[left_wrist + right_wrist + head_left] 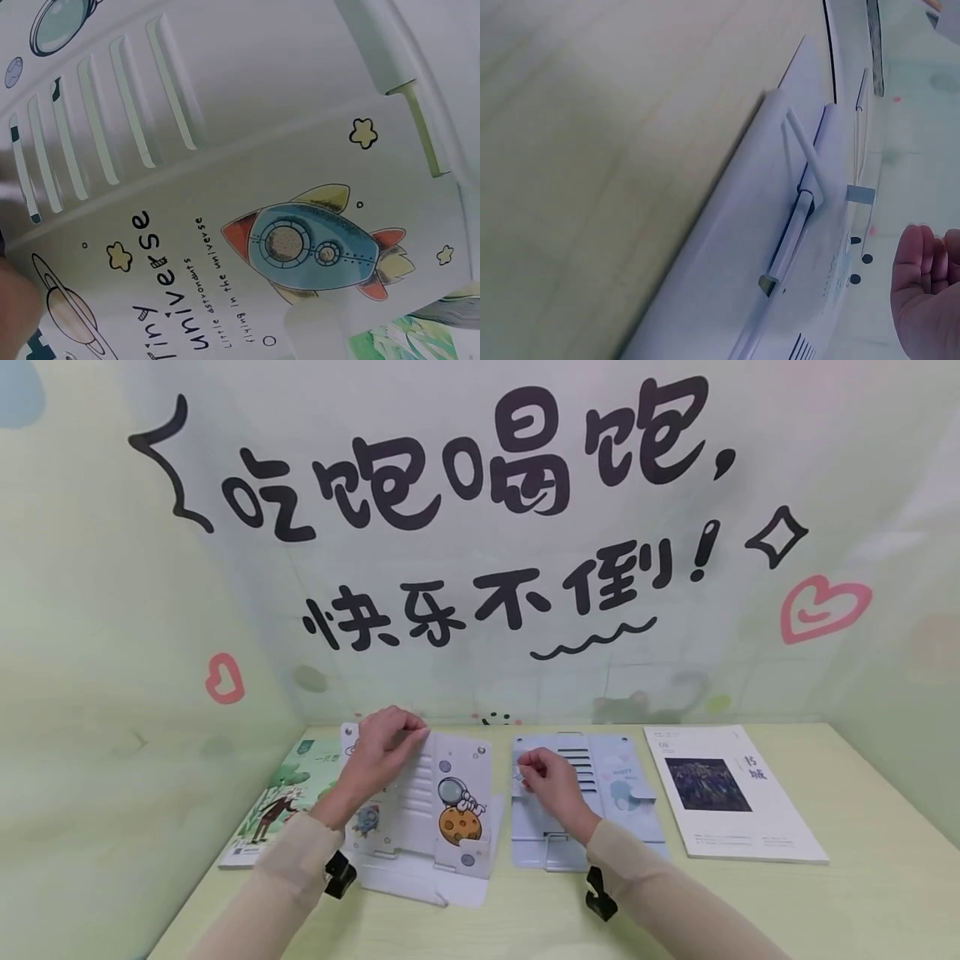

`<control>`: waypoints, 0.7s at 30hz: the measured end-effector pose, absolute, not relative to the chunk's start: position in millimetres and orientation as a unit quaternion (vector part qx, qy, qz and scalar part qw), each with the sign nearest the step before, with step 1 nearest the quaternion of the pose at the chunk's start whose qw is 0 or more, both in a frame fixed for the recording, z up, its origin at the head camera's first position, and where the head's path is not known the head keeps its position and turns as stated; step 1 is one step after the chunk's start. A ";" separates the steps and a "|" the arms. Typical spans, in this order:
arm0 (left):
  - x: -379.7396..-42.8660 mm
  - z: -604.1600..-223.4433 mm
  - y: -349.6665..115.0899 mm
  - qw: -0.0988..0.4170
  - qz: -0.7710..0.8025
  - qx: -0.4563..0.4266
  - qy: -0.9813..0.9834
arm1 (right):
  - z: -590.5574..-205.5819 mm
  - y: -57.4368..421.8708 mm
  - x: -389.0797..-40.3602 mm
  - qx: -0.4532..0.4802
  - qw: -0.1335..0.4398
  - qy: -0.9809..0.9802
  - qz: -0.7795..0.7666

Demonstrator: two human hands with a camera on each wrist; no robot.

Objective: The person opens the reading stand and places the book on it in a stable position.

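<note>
My left hand [382,752] grips the top edge of a white book stand [467,777], printed with an astronaut, a planet and a rocket. The stand's slotted panel is tilted up over its base. In the left wrist view the panel's "Tiny universe" lettering shows, with part of my hand [16,315] at the left edge. Above a light blue book stand [607,818], lying folded nearly flat, hovers my right hand [553,781]. Its fingers are loosely curled, with nothing visible in them. The right wrist view shows that stand's wire support [804,154] and this hand [930,300] apart from it.
A green illustrated book [281,806] lies at the left, partly behind the white stand. To the right of the blue stand lies a white book [731,831] with a dark picture. A printed curtain [465,685] hangs behind the pale wooden table [862,810].
</note>
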State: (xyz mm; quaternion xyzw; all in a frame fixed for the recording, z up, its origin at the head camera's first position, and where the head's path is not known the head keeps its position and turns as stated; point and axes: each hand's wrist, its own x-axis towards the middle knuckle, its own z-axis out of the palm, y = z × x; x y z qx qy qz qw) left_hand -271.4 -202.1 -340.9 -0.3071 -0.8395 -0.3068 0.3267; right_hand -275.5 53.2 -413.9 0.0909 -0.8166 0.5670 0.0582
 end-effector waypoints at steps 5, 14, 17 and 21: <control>-265.4 -340.0 -210.3 0.322 -0.315 -0.347 -0.822 | -413.9 47.6 -284.3 0.107 0.048 -0.844 0.523; -249.4 -335.7 -217.7 0.308 -0.323 -0.401 -0.800 | -411.1 29.4 -298.1 0.157 0.046 -0.893 0.420; -244.5 -334.6 -220.2 0.299 -0.324 -0.405 -0.801 | -410.6 25.8 -301.6 0.154 0.031 -0.904 0.398; -237.1 -333.4 -224.6 0.284 -0.331 -0.403 -0.805 | -413.4 24.1 -306.8 0.151 0.024 -0.919 0.364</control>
